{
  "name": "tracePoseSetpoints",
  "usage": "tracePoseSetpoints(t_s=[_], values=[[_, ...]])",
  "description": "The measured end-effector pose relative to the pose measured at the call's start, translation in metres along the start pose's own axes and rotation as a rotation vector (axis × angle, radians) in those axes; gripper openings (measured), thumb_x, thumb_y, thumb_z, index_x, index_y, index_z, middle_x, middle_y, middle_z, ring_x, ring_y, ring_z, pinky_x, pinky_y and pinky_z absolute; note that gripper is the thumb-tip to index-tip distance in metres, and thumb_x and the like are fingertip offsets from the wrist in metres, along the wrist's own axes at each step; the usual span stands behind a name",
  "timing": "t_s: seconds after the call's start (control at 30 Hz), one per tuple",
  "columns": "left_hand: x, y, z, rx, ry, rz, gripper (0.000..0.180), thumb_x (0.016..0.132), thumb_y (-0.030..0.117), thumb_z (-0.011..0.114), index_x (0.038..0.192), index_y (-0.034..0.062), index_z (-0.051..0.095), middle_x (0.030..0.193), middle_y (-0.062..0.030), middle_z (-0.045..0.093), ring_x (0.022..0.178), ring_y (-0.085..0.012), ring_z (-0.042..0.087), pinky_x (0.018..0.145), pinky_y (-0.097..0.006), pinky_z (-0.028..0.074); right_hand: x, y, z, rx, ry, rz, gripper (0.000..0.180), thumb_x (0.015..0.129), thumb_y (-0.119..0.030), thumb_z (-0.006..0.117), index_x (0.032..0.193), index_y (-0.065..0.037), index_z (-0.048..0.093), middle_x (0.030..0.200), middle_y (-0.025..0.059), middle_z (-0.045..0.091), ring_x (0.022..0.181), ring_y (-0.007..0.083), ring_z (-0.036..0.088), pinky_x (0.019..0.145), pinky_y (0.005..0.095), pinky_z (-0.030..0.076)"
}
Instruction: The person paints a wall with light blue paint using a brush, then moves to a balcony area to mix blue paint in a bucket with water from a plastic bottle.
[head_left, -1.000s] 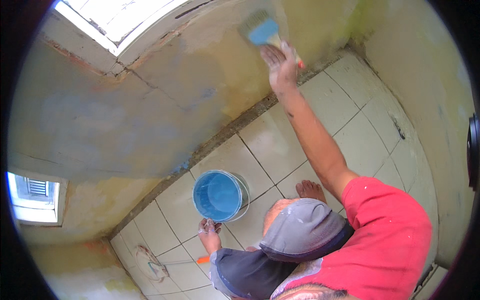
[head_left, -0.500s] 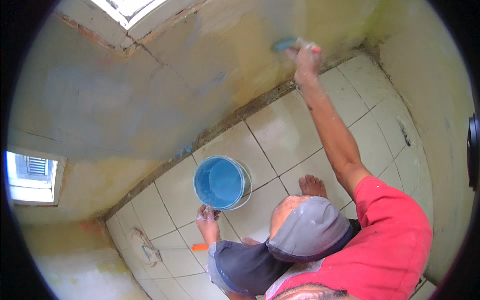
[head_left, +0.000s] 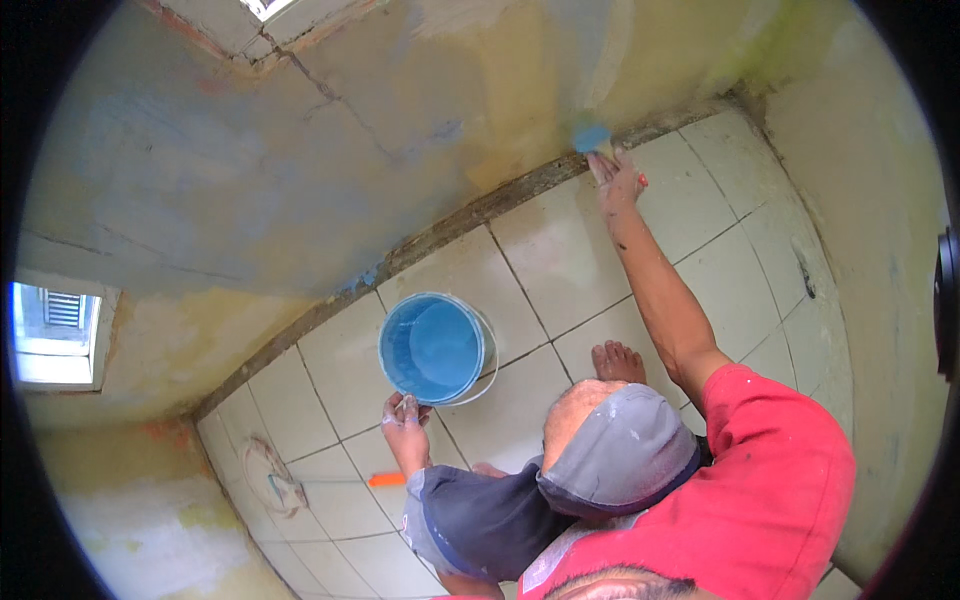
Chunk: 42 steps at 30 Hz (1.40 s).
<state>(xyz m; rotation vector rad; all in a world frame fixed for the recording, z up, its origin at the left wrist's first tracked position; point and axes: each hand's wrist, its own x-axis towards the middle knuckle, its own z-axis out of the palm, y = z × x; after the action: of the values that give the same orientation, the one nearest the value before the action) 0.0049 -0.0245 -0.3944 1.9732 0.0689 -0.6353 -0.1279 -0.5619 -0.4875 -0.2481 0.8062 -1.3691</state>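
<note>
A person in a red short-sleeved shirt point(head_left: 760, 450) and dark grey, paint-flecked shorts point(head_left: 620, 455) is crouching over a floor of large cream tiles point(head_left: 560, 235), and both bare hands are working. The right hand point(head_left: 618, 182) is reaching out to the floor's long wall-side edge, toward its far right corner, and its fingers are closing around the pale handle of a wide, flat paintbrush with a blue band point(head_left: 592, 138); the handle's red-orange end is poking out beside the palm. The brush is hanging low at the foot of the stained, yellow-and-grey plaster wall point(head_left: 300, 190), though I cannot tell whether its bristles are touching the plaster. The left hand point(head_left: 405, 430) is pinching the near rim of a round blue-lined plastic bucket with a thin wire handle point(head_left: 398, 345), which is standing upright on the tiles near the middle of that wall-side edge and holding light blue liquid. A bare foot point(head_left: 617, 360) is resting on the tiles between the bucket and the right forearm. Toward the floor's left end, a bright orange handle point(head_left: 387, 479) is lying just beside the left wrist, and a pale looped thing point(head_left: 285, 492), too small to make out, is lying farther off.
</note>
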Motion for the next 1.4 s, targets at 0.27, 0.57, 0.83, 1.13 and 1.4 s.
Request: tracePoseSetpoints(t_s=[0.27, 0.57, 0.83, 1.13, 1.4], values=[[0.000, 0.000, 0.000, -0.023, 0.000, -0.002, 0.036, 0.109, 0.017, 0.061, 0.137, -0.0045, 0.055, 0.104, -0.0109, 0.077, 0.090, -0.0182, 0.074, 0.082, -0.033, 0.056, -0.013, -0.089, 0.121, -0.323, -0.155, -0.335, 0.028, 0.105, -0.011, 0.054, 0.123, 0.010, 0.059, 0.105, 0.0206, 0.073, 0.091, 0.0345, 0.077, 0.079, 0.0449, 0.070], [0.002, -0.001, -0.002, -0.032, -0.006, -0.011, 0.031, 0.108, 0.015, 0.062, 0.133, -0.0023, 0.057, 0.106, -0.0099, 0.077, 0.089, -0.0174, 0.074, 0.080, -0.032, 0.055, -0.007, -0.093, 0.099, 0.150, -0.327, -0.156, 0.052, 0.103, -0.019, 0.062, 0.147, 0.006, 0.047, 0.131, 0.0294, 0.064, 0.129, 0.0409, 0.063, 0.114, 0.0507, 0.053], [0.001, 0.001, -0.001, -0.006, 0.000, 0.014, 0.045, 0.106, 0.022, 0.065, 0.140, -0.0056, 0.055, 0.114, -0.0154, 0.075, 0.097, -0.0227, 0.074, 0.085, -0.037, 0.057, -0.007, -0.051, -0.002, -0.239, -0.146, -0.013, 0.048, 0.101, -0.018, 0.067, 0.138, 0.008, 0.053, 0.118, 0.0285, 0.070, 0.108, 0.0388, 0.073, 0.099, 0.0456, 0.062], [0.002, -0.004, -0.002, 0.004, 0.034, 0.053, 0.039, 0.104, 0.017, 0.067, 0.134, -0.0072, 0.060, 0.108, -0.0154, 0.077, 0.091, -0.0204, 0.074, 0.082, -0.033, 0.056, -0.251, -0.073, 0.073, -0.868, -1.191, 0.046, 0.021, 0.094, -0.012, 0.080, 0.109, 0.001, 0.078, 0.089, 0.0114, 0.078, 0.074, 0.0150, 0.072, 0.067, 0.0304, 0.060], [0.004, -0.009, 0.003, -0.107, 0.059, 0.048, 0.035, 0.103, 0.015, 0.070, 0.131, -0.0051, 0.063, 0.104, -0.0144, 0.078, 0.090, -0.0189, 0.075, 0.078, -0.031, 0.055, -0.332, 0.048, 0.081, -1.627, -1.799, -0.252, 0.023, 0.087, -0.027, 0.077, 0.094, -0.005, 0.077, 0.090, 0.0215, 0.076, 0.083, 0.0414, 0.074, 0.078, 0.0503, 0.059]])
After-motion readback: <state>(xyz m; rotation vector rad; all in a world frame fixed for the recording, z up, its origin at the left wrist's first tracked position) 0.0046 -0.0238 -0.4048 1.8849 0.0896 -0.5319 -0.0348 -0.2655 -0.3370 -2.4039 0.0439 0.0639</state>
